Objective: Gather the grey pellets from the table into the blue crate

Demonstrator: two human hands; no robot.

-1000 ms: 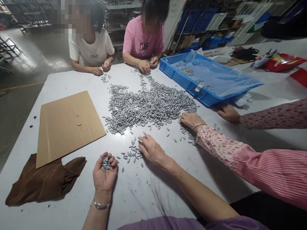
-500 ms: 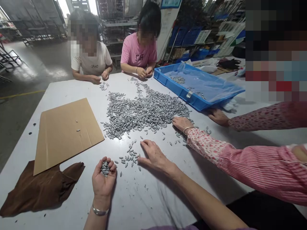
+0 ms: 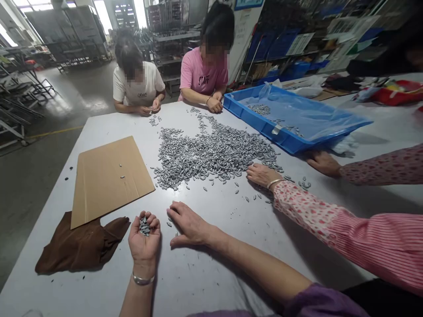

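My left hand [image 3: 145, 240] is turned palm up, its fingers curled round a handful of small grey spindle-shaped pieces [image 3: 144, 227]. My right hand [image 3: 190, 224] lies low over the table, palm down, with thumb and fingers apart. A few loose grey pieces [image 3: 169, 224] show at its fingertips, between my two hands; any under the palm are hidden. Beyond my hands spreads a large heap of the same grey pieces [image 3: 211, 154]. Single pieces are scattered along the heap's near edge.
A cardboard sheet [image 3: 109, 189] carrying two pieces partly covers a brown cloth [image 3: 82, 246] on my left. At the back right stands a blue tray [image 3: 291, 143] with a plastic liner. A co-worker's hand [image 3: 261, 175] touches the heap's right side; two people sit opposite.
My right hand has swept left across the table toward my left hand, and the loose pieces before it have mostly gone from that spot. The view has shifted slightly left.
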